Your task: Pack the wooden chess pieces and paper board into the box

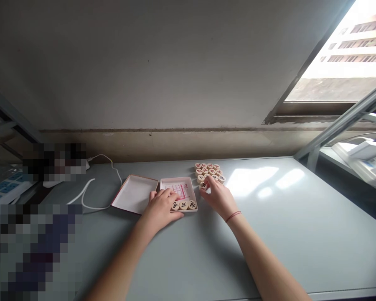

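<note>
My left hand lies over the front left corner of a shallow white box, thumb along the outside of its front wall and fingers reaching over the inside. Several round wooden Chinese chess pieces with dark characters line the box's front side, and a paper with red print shows behind them. With thumb and fingertips, my right hand pinches one Chinese chess piece at the front left of a block of pieces set in rows. My fingers partly cover that block.
Left of the box lies its open lid, inside up. A white cable curves over the grey tabletop towards power strips at the left. The wall bounds the back, and metal frames stand at both sides.
</note>
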Available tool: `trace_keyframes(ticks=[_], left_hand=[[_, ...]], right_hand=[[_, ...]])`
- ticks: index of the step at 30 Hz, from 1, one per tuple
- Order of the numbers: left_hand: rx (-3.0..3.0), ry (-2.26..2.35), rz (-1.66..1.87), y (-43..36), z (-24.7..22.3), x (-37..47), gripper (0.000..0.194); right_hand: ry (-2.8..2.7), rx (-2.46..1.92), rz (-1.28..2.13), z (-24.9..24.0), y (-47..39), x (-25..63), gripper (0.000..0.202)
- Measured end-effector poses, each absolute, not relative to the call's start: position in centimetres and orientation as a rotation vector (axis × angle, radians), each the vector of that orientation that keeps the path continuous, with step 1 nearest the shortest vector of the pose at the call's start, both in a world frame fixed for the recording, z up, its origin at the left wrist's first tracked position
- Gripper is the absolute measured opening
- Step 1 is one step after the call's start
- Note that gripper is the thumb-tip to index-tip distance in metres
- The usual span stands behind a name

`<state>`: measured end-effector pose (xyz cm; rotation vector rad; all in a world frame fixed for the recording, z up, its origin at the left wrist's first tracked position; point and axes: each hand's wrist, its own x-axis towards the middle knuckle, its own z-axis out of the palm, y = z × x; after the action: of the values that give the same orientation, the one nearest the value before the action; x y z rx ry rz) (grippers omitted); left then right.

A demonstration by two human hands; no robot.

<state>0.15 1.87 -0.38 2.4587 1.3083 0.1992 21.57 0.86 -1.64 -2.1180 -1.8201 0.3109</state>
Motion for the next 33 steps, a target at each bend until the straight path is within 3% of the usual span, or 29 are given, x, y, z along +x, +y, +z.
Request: trace_keyframes(ticks=[5, 11, 15, 25, 30, 33], left_hand=[[2.477, 1.326, 0.24, 2.4, -1.0, 0.0, 0.031], [2.476, 1.298, 0.287, 2.8, -0.6, -0.7, 0.036], [2.455, 1.326, 0.258, 2.8, 0.3, -1.1, 0.026], [2.392, 1.311, 0.337, 2.5, 0.6, -0.8, 0.013], [2.298, 1.31, 0.696, 2.5, 1.2, -0.4, 0.013], [2.045, 1.251, 0.828, 1.9, 1.6, 0.4, 0.016]], right_hand=[[-1.785, -1.937, 0.302, -0.8, 0.4, 20.9, 0.022], [-2.0, -1.743, 0.642, -0.9, 0.0, 19.1, 0.038], [-2.039, -1.765, 0.617, -1.5, 0.2, 18.8, 0.044], [-2.009, -1.74, 0.629, -1.4, 0.3, 18.8, 0.041], [-1.937, -1.568, 0.542, -0.5, -0.2, 19.0, 0.021], [-1.998, -1.427, 0.446, -0.2, -0.7, 18.5, 0.024]])
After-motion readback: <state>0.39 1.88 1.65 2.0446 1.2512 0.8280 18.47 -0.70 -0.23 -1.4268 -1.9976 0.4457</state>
